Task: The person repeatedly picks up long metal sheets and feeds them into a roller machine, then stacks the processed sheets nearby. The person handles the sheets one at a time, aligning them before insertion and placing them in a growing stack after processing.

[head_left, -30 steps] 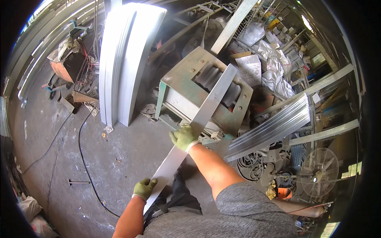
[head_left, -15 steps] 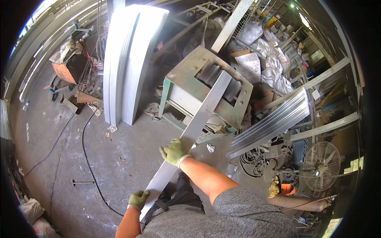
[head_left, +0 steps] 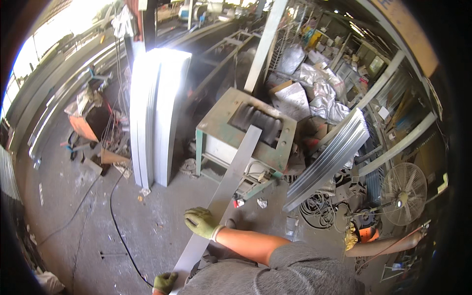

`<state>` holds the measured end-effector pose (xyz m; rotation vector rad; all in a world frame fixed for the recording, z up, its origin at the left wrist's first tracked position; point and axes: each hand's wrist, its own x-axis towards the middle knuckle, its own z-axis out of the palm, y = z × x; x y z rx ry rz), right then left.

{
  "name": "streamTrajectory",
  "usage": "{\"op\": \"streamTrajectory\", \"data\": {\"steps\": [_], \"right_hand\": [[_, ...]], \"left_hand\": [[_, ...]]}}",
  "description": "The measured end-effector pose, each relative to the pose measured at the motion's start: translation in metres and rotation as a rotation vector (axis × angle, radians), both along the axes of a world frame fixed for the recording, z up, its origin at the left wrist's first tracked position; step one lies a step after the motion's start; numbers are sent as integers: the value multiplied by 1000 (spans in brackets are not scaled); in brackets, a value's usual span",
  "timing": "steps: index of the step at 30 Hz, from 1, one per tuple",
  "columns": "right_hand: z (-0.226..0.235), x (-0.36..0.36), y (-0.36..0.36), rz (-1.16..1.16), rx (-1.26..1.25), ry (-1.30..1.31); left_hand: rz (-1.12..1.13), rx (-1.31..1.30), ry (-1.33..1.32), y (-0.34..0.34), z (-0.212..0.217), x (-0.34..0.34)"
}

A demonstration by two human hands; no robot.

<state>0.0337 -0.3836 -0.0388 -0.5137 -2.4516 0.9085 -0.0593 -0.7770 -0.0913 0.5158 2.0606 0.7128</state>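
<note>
A long flat metal bar (head_left: 223, 189) slants from my body up to a worn green-and-grey machine (head_left: 216, 118). Its far end overlaps the dark ribbed rollers (head_left: 258, 120) set in the machine's top. My right hand (head_left: 201, 222), in a green work glove, curls over the bar partway along it. Low in the picture, my left hand (head_left: 165, 281), gloved alike, is closed on the bar's near end. The undersides of both grips are hidden.
Tall shiny metal profiles (head_left: 156, 118) stand left of the machine. More profiles (head_left: 327, 160) lean at its right, near coiled cable (head_left: 317, 210) and a round fan (head_left: 404, 193). A black cable (head_left: 112, 206) crosses the floor. Silvery sacks (head_left: 319, 88) are heaped behind.
The view has tilted upward. The bar has drawn back toward me, so its far end covers less of the rollers. Both hands stay on it.
</note>
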Motion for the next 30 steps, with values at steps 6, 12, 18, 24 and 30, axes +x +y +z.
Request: {"op": "streamTrajectory", "data": {"steps": [6, 12, 18, 24, 30], "right_hand": [[72, 51, 82, -547, -81, 305], [144, 72, 134, -323, -1139, 498], [154, 70, 136, -5, -1300, 625], [119, 78, 109, 216, -1479, 630], [105, 74, 138, 177, -1347, 479]], "left_hand": [[105, 174, 113, 32, 8, -11], [-158, 329, 675, 117, 40, 2], [-213, 701, 973, 116, 47, 12], [-339, 452, 829, 149, 48, 11], [-354, 313, 573, 232, 42, 6]]}}
